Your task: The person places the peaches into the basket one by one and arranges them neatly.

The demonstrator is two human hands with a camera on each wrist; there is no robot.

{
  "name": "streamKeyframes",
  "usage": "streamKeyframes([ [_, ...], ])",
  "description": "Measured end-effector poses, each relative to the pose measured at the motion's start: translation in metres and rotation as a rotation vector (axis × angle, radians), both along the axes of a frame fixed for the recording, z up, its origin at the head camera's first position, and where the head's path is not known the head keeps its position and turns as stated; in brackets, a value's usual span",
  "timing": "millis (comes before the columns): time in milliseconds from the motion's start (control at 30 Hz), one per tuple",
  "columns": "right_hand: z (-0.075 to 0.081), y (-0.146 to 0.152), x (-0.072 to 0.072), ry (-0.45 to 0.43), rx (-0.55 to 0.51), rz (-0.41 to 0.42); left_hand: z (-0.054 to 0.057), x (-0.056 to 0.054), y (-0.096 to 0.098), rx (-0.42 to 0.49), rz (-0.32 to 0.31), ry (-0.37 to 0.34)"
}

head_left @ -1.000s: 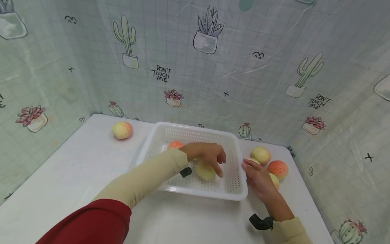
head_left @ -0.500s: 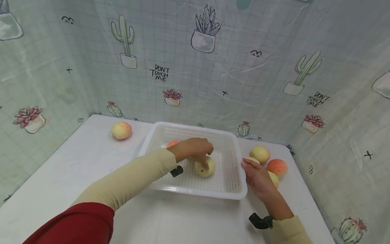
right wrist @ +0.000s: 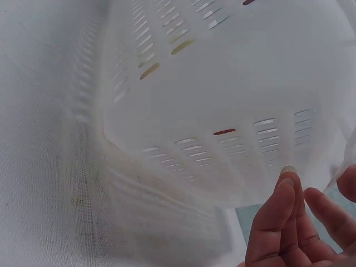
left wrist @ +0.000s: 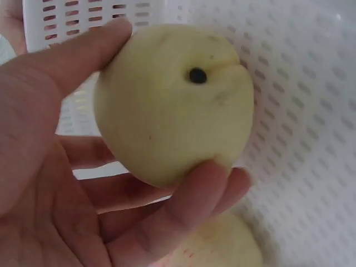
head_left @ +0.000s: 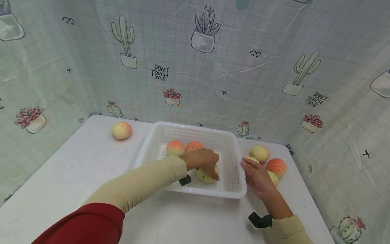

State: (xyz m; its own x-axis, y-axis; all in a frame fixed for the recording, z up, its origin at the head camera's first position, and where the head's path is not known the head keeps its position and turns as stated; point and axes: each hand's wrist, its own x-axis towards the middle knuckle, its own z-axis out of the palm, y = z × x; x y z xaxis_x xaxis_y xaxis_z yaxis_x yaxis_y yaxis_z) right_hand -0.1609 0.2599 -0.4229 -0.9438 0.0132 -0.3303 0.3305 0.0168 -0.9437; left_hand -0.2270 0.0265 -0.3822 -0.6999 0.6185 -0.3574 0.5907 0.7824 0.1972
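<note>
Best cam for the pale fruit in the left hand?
Left wrist: the pale fruit is large, dark spot clear, left hand overlapping its edges. Head: small, partly covered by that hand. Right wrist: basket exterior, fruit not identifiable.

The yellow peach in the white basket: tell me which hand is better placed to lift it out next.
Likely the left hand: its fingers curl round the yellow peach inside the white basket, while the right hand is outside, beside the basket's right wall.
</note>
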Motion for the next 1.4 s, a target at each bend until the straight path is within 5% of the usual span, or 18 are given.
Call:
streamKeyframes([
  [200, 0.001, 0.000, 0.001, 0.001, 0.010, -0.002, -0.004, -0.002, 0.000, 0.131, 0.160, -0.307],
  [367, 0.001, 0.000, 0.001, 0.000, 0.012, 0.004, -0.005, -0.003, -0.001, 0.223, 0.209, -0.408],
  [500, 0.001, -0.001, 0.001, -0.001, 0.011, -0.002, -0.002, -0.004, -0.003, 0.253, 0.193, -0.372],
  [900, 0.001, 0.000, 0.000, -0.011, 0.009, -0.008, 0.001, -0.014, -0.006, 0.339, 0.051, -0.109],
  [1400, 0.001, 0.000, 0.001, -0.006, 0.013, -0.003, -0.002, -0.029, -0.004, 0.473, 0.123, -0.025],
])
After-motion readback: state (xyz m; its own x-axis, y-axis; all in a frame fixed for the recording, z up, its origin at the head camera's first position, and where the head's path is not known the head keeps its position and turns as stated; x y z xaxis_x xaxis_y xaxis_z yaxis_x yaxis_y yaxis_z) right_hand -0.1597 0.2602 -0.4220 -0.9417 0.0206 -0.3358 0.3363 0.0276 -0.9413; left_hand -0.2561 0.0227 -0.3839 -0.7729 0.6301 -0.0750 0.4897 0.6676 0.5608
